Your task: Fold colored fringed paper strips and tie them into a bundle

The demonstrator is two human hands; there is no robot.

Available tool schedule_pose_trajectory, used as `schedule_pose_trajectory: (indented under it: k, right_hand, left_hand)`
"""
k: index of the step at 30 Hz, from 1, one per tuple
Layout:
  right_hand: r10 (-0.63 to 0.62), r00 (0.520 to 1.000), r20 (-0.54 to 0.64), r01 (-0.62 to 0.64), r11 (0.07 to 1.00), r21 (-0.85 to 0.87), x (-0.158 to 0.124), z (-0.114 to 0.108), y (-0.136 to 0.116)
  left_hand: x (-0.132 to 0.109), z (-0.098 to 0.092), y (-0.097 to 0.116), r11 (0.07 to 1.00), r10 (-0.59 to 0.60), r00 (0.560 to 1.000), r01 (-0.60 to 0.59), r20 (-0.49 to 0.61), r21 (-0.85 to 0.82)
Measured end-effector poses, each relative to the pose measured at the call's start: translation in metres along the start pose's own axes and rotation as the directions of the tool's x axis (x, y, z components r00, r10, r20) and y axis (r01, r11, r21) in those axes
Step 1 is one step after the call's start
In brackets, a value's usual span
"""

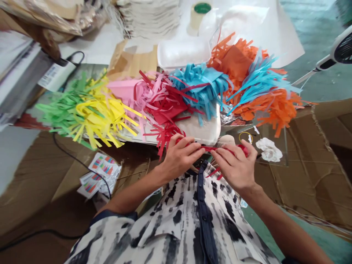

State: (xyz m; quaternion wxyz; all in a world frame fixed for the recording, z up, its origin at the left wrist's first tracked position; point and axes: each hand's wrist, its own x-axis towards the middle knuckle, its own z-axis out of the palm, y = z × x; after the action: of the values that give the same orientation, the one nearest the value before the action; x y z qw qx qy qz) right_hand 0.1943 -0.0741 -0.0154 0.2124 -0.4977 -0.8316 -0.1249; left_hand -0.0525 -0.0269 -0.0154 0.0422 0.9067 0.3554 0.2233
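Both hands meet close to my chest over a strip of red fringed paper (206,149). My left hand (180,154) is closed, pinching the strip's left end, where red fringes (165,136) fan out above the knuckles. My right hand (236,163) is closed too, gripping the strip's right end, with a red bit showing past the fingers. Loose red fringe ends hang below between the hands. Just beyond lies a white foam tray (205,132).
Piles of fringed paper lie across the worktop: green (59,110), yellow (100,113), pink (134,93), red (165,104), blue (203,84), orange (272,106). A tape roll (199,14) stands at the back. A crumpled white scrap (268,149) and cardboard (316,161) lie to the right, and a black cable (79,161) to the left.
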Motion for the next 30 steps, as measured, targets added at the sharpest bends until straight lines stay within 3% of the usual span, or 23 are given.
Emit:
schedule_pose_trajectory:
  k: [2,7,9,11,15,18,21,30]
  right_hand:
    - [-0.019,1.000,0.001,0.019,1.000,0.017,-0.007,-0.001,0.004]
    - [-0.021,0.999,-0.032,0.021,1.000,0.020,-0.015,-0.010,0.018]
    - [-0.010,1.000,-0.022,0.010,1.000,0.024,-0.013,-0.012,0.016]
    - [0.024,0.999,-0.031,-0.024,1.000,0.009,-0.009,-0.013,0.010]
    - [0.073,0.997,0.028,-0.071,0.996,-0.047,0.001,-0.015,0.001]
    - [0.092,0.994,0.060,-0.090,0.995,-0.031,0.004,-0.014,0.000]
    - [0.088,0.994,0.065,-0.093,0.993,0.073,0.005,-0.008,0.001]
    - [0.117,0.990,0.082,-0.137,0.939,0.314,0.005,0.005,0.011]
  left_hand:
    - [-0.005,0.000,-0.005,0.999,0.040,0.999,-0.040,-0.011,0.022]
    - [-0.018,-0.016,-0.027,0.993,0.000,0.992,0.016,-0.130,0.120]
    - [-0.019,-0.022,-0.027,0.987,-0.045,0.979,0.074,-0.198,0.144]
    - [-0.013,-0.021,-0.019,0.994,-0.027,0.970,0.051,-0.243,0.095]
    - [0.008,0.000,0.001,0.984,0.095,0.984,-0.115,-0.148,-0.135]
    - [0.019,0.014,0.004,0.977,0.066,0.996,-0.077,-0.063,-0.199]
    - [0.022,0.016,0.000,0.969,0.048,0.998,-0.053,-0.027,-0.240]
    - [0.008,0.017,-0.010,0.962,0.151,0.978,-0.178,-0.141,-0.207]
